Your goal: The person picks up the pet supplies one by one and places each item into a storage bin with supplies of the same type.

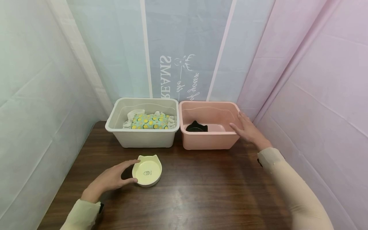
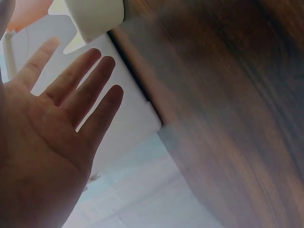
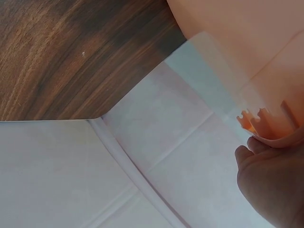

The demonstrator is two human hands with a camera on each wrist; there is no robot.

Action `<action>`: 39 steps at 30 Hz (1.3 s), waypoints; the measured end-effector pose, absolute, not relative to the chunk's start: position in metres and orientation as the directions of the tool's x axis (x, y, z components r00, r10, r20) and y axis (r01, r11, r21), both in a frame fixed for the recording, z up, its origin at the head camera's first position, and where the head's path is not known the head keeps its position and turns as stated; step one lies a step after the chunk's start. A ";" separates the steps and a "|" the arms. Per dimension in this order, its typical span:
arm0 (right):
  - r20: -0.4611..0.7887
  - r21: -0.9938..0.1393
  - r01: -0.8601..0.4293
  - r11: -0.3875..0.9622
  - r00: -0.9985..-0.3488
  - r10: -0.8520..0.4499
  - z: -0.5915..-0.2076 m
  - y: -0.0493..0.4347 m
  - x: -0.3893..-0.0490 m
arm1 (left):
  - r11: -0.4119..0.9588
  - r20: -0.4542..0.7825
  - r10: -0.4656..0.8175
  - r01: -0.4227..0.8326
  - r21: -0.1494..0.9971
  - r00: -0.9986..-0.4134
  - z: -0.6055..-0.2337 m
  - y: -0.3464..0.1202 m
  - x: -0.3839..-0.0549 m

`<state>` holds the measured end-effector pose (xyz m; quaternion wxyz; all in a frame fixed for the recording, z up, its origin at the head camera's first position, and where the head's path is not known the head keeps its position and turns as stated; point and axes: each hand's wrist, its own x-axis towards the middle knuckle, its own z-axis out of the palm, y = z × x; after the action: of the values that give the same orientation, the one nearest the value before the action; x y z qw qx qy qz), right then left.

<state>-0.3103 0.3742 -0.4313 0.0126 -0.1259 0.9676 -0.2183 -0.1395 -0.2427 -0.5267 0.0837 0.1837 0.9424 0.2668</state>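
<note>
A pale yellow cat-eared bowl (image 1: 147, 172) with a fish print lies on the brown table in the head view. At its left edge is my left hand (image 1: 110, 176), thumb and index finger spread on either side. In the left wrist view the fingers (image 2: 97, 102) are straight, and the bowl (image 2: 97, 19) is just beyond their tips. My right hand (image 1: 247, 128) rests at the right rim of the pink bin (image 1: 211, 140), its thumb over the inside. A black cat-eared bowl (image 1: 196, 127) sits inside that bin, partly hidden by the front wall.
Left of the pink bin, a light grey bin (image 1: 146, 139) holds a lemon-print cloth item (image 1: 150, 121) with white ruffles. Both bins stand side by side at the back of the wooden table (image 1: 198, 188). Fabric curtains (image 1: 325, 105) enclose the back and sides.
</note>
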 end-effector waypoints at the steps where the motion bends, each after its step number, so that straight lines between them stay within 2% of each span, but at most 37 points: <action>1: 0.032 -0.424 -0.240 0.873 -0.968 -0.251 -0.432 0.374 -0.310 | 0.791 -0.061 0.391 0.301 0.533 -0.918 -0.528 -0.242 -0.140; 39: 0.070 -0.438 -0.253 0.863 -0.966 -0.248 -0.447 0.378 -0.313 | 0.807 -0.073 0.406 0.320 0.496 -0.911 -0.541 -0.239 -0.145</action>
<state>-0.3126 0.3778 -0.4472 -0.0055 -0.1298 0.9650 -0.2278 -0.1453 -0.2388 -0.5414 0.0879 0.1919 0.9465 0.2443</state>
